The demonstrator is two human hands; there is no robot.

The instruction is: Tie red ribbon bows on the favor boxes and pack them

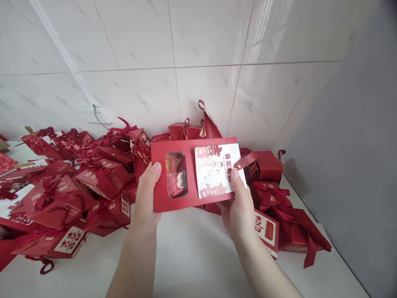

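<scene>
A flat red gift box is held up in front of me, turned on its side. Through its rounded window a wrapped red sweet shows. A white card with red characters and a line drawing covers the box's right half, and a red strap with a gold stud sticks out at that end. My left hand grips the left edge, thumb on the front. My right hand grips the right end, thumb pressed on the card near the stud. The other fingers are mostly hidden behind the box.
Many red gift boxes with ribbons are heaped on the white table at left. More red boxes stand behind and at right. A tiled wall with a socket rises behind; a grey surface bounds the right.
</scene>
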